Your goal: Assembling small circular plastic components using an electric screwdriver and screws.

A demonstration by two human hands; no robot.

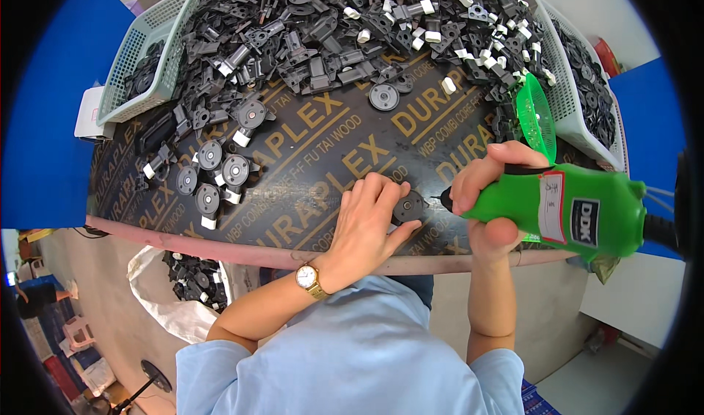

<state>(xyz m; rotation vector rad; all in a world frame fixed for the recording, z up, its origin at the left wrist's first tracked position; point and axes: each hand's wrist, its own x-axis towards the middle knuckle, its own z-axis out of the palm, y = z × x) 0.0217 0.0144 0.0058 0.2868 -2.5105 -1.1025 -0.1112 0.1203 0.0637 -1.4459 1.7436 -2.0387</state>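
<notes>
Dark printed plywood surface [323, 158], far half buried under a big heap of black plastic parts [330, 26] with some white caps mixed in. White mesh basket [568, 100] of black parts at the far right corner, pale green basket [147, 48] with a few parts at the far left corner. White sack [172, 298] of more parts sits below the near edge, left side. Green electric screwdriver [565, 206] near the near right edge, right hand [488, 195] wrapped tight around its body, tip pointing left at the part. Small green funnel [535, 114] just behind that hand. Left hand [370, 221] near the middle of the near edge, fingers closed down on a black round part [408, 207], pinning it to the surface. Row of assembled round parts [213, 173] towards the left edge. Gold wristwatch [309, 278] on the left wrist.
</notes>
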